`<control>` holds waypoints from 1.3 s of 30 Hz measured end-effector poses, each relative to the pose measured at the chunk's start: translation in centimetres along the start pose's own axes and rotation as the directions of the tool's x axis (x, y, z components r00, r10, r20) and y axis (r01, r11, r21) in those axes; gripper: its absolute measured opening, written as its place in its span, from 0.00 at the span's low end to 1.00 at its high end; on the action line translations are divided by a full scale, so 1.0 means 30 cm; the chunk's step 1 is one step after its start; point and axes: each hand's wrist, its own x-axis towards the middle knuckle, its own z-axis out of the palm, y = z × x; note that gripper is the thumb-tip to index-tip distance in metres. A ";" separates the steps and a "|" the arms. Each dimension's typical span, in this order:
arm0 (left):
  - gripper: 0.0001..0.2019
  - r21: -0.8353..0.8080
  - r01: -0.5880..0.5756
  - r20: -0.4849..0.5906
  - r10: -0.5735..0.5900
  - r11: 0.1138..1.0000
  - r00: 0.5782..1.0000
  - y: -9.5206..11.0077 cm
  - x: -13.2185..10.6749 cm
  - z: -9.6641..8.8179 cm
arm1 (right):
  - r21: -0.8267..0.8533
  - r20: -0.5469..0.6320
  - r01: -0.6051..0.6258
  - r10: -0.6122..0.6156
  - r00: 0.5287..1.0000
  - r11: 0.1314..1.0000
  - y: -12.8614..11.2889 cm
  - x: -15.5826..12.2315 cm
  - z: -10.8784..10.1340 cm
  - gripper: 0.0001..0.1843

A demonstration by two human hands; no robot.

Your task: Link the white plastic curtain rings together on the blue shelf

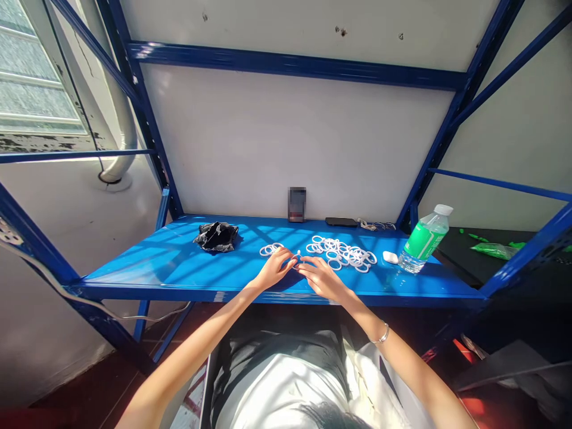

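My left hand (277, 268) and my right hand (320, 275) meet above the front half of the blue tabletop (250, 277), fingertips nearly touching. Both pinch a small white piece (298, 254), which looks like one of the white rings; the fingers cover most of it. Beside my right hand, towards the back right, lies a loose pile of white rings (353, 255), overlapping each other. A smaller group of white rings (269, 249) rests just behind my left hand.
A crumpled black plastic bag (217, 236) sits at left. A dark upright box (297, 204), a black phone (341, 221) and a coiled cable (375, 225) line the back. At right stand a green-labelled bottle (423, 239) and a white case (390, 257). Blue posts (440, 149) frame the table.
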 end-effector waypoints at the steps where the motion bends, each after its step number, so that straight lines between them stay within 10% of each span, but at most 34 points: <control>1: 0.19 -0.050 0.027 -0.001 -0.027 0.998 1.000 0.010 0.001 0.006 | 0.008 -0.018 -0.009 0.009 1.000 1.000 0.001 -0.001 0.002 0.20; 9: 0.21 -0.447 0.291 0.158 -0.246 0.846 0.956 0.048 0.003 0.017 | 0.297 -0.179 -0.187 0.247 0.952 0.936 0.007 0.007 -0.010 0.07; 20: 0.20 -0.621 0.377 0.393 -0.144 0.687 0.908 0.037 -0.003 0.027 | 0.581 0.062 -0.420 0.477 0.877 0.697 0.031 0.004 0.004 0.18; 31: 0.26 -0.595 0.402 0.495 -0.078 0.696 0.866 0.040 0.002 0.016 | 0.768 0.388 -0.441 0.210 0.898 0.466 0.020 0.007 -0.024 0.17; 39: 0.28 -0.582 0.383 0.516 -0.037 0.717 0.856 0.039 -0.002 0.032 | 0.705 0.402 -0.420 0.166 0.900 0.572 0.003 0.017 -0.053 0.19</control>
